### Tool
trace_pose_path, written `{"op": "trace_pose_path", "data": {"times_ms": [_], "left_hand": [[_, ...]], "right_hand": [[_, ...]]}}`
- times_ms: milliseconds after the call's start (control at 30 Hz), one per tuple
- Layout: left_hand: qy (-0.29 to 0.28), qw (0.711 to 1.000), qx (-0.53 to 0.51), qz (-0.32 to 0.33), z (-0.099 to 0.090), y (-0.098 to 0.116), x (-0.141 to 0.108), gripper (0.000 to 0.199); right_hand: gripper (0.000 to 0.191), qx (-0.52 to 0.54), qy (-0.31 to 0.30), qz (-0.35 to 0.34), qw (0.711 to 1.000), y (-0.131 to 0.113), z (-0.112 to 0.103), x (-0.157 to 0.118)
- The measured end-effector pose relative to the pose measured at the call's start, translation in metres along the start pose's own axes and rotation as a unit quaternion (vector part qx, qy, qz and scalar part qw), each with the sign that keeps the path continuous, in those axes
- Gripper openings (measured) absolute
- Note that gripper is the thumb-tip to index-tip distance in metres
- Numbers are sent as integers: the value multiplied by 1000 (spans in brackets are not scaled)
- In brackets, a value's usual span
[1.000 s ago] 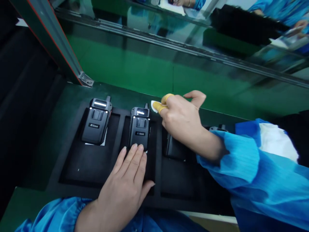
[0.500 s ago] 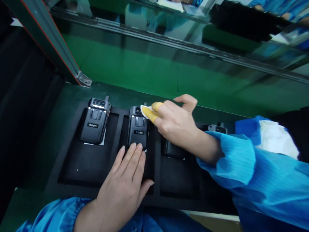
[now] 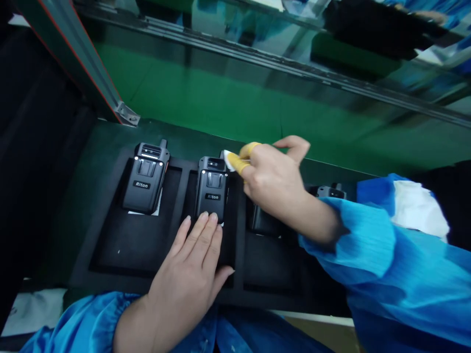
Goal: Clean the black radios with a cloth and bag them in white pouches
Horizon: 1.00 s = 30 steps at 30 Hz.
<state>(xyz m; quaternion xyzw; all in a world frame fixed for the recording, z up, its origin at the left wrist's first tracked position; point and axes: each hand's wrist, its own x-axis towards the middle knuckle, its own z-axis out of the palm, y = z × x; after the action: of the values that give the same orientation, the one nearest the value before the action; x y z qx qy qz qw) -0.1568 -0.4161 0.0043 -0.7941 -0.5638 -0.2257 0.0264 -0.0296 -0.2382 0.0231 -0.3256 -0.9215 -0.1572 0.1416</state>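
Note:
A black two-way radio (image 3: 212, 189) marked "Riton" lies back-up in a compartment of the black foam tray (image 3: 240, 255). My left hand (image 3: 191, 264) lies flat, its fingertips on the radio's lower end. Yellow finger cots (image 3: 239, 164) cover two fingers of my right hand (image 3: 275, 179). Those fingers press a small white wiping cloth (image 3: 228, 161) at the radio's upper right corner, by the antenna stub. A matching radio (image 3: 143, 179) rests in the compartment to the left. My right hand and forearm partly hide another radio (image 3: 263, 220) to the right.
One more radio (image 3: 331, 192) shows beyond my right sleeve. At the right lie a blue item and a folded white cloth (image 3: 419, 208). A metal frame post (image 3: 127, 115) stands at the back left, with a glass panel along the back. A pale sheet (image 3: 35, 311) lies front left.
My right hand has shifted right and slightly up with the cloth, from the radio's top face to its corner by the antenna. My left hand stays on the radio.

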Motion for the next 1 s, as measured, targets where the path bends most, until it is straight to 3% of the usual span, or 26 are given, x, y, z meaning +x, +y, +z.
{"op": "trace_pose_path", "data": {"times_ms": [167,367,467,633,833,1000], "left_hand": [[-8,1000,-18,-6,-2,0,1,40],[-29,999,-23,-2,-1,-2,-1,44],[-31,999,-14,-5,-1,-2,-1,44],[-38,999,-14,1,-1,-1,0,44],[-41,999,-17,-4,0,-1,-1,47],[-37,999,-12,-1,-2,-1,1,44]], "right_hand": [[37,-23,37,38,998,10,-16,-32],[36,14,72,-116,991,-36,-26,-30],[37,13,74,-147,986,-39,-25,-28],[32,-18,32,-137,990,-25,-28,-39],[36,-4,77,-143,987,-41,-28,-26],[34,-8,48,-136,990,-31,-27,-35]]}}
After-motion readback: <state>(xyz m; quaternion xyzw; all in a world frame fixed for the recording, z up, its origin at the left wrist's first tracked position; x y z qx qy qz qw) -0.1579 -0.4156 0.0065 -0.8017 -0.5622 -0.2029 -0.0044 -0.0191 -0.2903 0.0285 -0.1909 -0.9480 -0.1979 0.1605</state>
